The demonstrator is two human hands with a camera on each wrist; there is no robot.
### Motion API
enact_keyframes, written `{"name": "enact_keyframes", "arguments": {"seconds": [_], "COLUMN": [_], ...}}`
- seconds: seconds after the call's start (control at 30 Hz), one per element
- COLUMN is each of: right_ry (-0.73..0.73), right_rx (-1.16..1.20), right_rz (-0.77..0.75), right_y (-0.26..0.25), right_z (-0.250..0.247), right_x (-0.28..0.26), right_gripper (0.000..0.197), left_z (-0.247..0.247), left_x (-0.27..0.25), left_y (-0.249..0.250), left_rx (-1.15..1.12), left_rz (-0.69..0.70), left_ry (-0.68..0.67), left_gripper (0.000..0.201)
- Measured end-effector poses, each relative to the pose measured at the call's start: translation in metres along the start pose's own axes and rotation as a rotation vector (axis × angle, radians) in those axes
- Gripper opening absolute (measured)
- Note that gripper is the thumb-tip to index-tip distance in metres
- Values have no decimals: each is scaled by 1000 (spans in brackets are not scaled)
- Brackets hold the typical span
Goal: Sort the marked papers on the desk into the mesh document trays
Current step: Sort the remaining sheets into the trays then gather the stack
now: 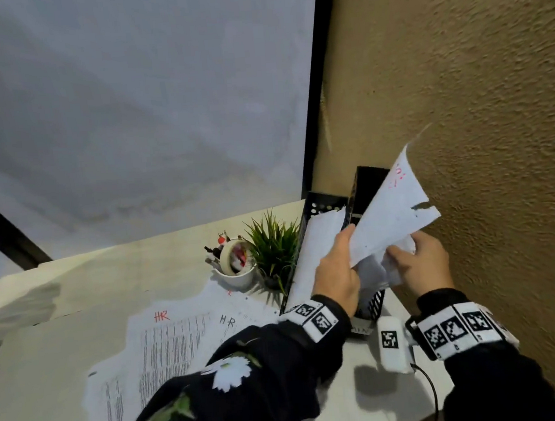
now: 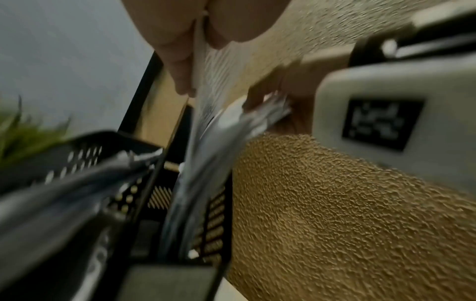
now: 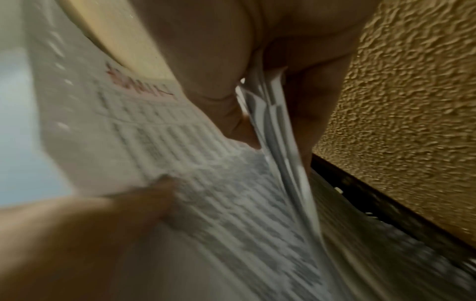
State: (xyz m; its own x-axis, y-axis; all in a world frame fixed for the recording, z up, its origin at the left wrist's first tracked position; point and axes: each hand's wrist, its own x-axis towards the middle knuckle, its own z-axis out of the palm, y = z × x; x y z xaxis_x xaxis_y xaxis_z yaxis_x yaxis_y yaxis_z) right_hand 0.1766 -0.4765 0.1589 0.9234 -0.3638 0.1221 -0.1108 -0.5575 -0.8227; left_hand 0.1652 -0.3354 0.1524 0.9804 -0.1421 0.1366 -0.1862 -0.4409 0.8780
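Papers: one printed sheet (image 1: 392,214) with a red mark near its top corner is held up over the black mesh trays (image 1: 322,206) at the desk's (image 1: 76,292) far right corner, beside the textured tan wall (image 1: 476,95). Left hand (image 1: 337,272) pinches the sheet's lower left edge, thumb on the near face, fingers (image 2: 180,67) clamped behind it. Right hand (image 1: 419,262) grips a bundle of sheets (image 3: 273,114) at the lower right, fingers (image 3: 309,114) closed round the bundle's edge. Bundle runs down into the right-hand tray compartment. More sheets (image 1: 316,250) stand in the left compartment.

On the desk, loose printed papers (image 1: 167,345) marked "HR" in red and in black lie left of the trays. Potted green plant (image 1: 272,244) stands just beside the trays; white cup (image 1: 235,266) of pens beside the plant. Wrist views blurred.
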Motion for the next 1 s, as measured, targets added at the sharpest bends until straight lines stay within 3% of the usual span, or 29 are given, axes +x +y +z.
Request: {"name": "enact_keyframes", "arguments": {"seconds": [0.17, 0.33, 0.43, 0.57, 0.67, 0.77, 0.83, 0.87, 0.93, 1.0], "right_ry": [5, 9, 3, -139, -118, 59, 186, 182, 8, -277], "right_rx": [4, -79, -205, -320, -249, -232, -230, -199, -110, -53], "right_rz": [-27, -30, -54, 10, 44, -158, -415, -510, -577, -506], "right_y": [-5, -6, -4, 4, 3, -11, -28, -35, -37, -31], "right_z": [-1, 1, 11, 27, 27, 27, 35, 44, 73, 107], "right_x": [5, 8, 11, 9, 6, -5, -21, -31, -51, -75], "right_gripper": [12, 14, 15, 18, 22, 38, 41, 38, 32, 24], "left_z": [41, 53, 49, 19, -21, -67, -96, -108, -124, -129], "left_x": [13, 13, 8, -7, -26, -45, -63, -75, -101, -124], "left_y": [-17, -18, -23, -34, -68, -138, -190, -212, -242, -257], "left_rx": [-4, -125, -172, -175, -243, -136, 71, 204, 452, 542], "left_rz": [-181, -255, -305, -219, -174, -397, -655, -778, -931, -945], "left_ry": [29, 38, -6, 17, 140, 304, 281, 219, 38, -60], "left_gripper": [50, 45, 53, 52, 50, 39, 35, 40, 66, 85]}}
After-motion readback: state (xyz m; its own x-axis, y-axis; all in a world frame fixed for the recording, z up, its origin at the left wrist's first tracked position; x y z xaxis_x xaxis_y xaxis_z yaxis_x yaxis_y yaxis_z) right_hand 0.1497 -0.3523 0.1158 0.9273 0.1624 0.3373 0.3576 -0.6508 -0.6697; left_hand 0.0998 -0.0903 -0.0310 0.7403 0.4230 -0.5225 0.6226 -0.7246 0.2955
